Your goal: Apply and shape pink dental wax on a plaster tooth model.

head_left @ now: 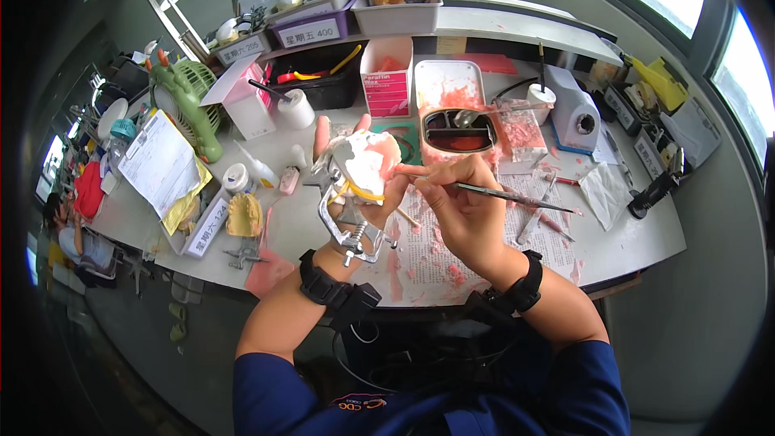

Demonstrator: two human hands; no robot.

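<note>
- Grip: left hand is closed around a metal articulator and the white cast mounted on it, fingertips behind, thumb on the near right side. Probably held this way to steady the frame and leave the pink wax facing the other hand.
- Right hand pinches a slim metal instrument pen-style; shaft trails to the right of the grip. That hold likely favours fine control. Fingertips sit right beside the wax; cannot tell whether they touch it.
- Cast sits raised off the bench, left of the pinch, probably for a close view and free turning.
- Yellow band runs along the near edge of the cast, just above the metal frame; its purpose is unclear.
- Printed paper lies below the hands, pink scraps on it. Probably there to catch crumbs.
- Dark divided pan sits just beyond the right hand, a metal spoon lying across it. Handy reach, presumably.
- Spare knife lies right of the pinch, on the paper, likely parked for quick swaps.
- Yellowish cast stands well left of the grip, out of the working area.
</note>
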